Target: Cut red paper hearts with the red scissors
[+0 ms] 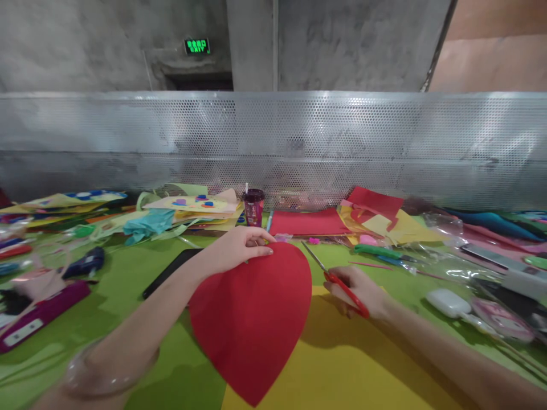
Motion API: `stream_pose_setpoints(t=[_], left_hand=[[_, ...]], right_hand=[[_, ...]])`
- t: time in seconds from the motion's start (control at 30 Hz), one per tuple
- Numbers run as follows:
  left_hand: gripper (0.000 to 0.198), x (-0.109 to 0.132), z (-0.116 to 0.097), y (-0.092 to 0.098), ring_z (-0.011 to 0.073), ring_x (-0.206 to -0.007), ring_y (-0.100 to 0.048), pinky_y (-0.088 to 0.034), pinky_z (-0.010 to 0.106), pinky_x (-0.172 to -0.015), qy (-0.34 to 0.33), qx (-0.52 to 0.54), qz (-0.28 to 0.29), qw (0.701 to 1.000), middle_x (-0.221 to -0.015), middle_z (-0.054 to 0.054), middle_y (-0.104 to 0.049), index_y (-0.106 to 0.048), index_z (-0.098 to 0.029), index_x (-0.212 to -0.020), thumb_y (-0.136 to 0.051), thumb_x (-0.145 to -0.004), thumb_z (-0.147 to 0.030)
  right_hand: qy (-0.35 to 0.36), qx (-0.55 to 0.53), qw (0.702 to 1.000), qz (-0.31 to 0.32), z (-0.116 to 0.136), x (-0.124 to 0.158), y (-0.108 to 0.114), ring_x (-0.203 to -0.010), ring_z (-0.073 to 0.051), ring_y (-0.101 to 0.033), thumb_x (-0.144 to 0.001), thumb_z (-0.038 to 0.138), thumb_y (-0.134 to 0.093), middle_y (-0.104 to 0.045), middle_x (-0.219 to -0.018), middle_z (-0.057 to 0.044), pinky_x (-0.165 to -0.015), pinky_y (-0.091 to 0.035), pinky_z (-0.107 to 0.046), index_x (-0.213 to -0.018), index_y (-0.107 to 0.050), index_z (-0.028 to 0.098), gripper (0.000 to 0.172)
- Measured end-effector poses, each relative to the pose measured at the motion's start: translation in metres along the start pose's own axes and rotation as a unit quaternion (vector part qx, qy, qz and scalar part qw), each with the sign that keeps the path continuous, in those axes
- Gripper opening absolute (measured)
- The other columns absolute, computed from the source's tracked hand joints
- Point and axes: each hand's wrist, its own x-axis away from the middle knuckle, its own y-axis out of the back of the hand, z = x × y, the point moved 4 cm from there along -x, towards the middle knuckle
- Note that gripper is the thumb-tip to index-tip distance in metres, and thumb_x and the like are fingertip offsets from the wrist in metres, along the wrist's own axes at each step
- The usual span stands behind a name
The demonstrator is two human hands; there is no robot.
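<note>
A large heart cut from red paper is tilted up above the table, its point towards me. My left hand grips its top edge, thumb and fingers pinching the paper. To the right of the heart, my right hand is closed round the red handles of a pair of scissors. Their blades point up and left, apart from the paper, and look closed. Beneath the heart and my right hand lies a yellow sheet.
A green cover lies over the table. At the back stand a drink cup with a straw, a red sheet and paper scraps. A black phone lies left; a white earphone case and a green-handled cutter lie right.
</note>
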Motion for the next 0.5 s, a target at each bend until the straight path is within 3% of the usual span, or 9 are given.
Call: stream_pose_setpoints(t=[0.5], left_hand=[[0.032, 0.0024, -0.0045, -0.0053, 0.0182, -0.086, -0.061, -0.045, 0.031, -0.078, -0.007, 0.029, 0.012, 0.999, -0.089, 0.003, -0.066, -0.061, -0.022, -0.094, -0.059, -0.072, -0.045]], right_hand=[[0.006, 0.008, 0.999, 0.031, 0.0038, 0.0002, -0.0058, -0.033, -0.009, -0.044, -0.078, 0.028, -0.044, -0.040, -0.035, 0.007, -0.036, -0.032, -0.018, -0.056, -0.037, 0.019, 0.025]])
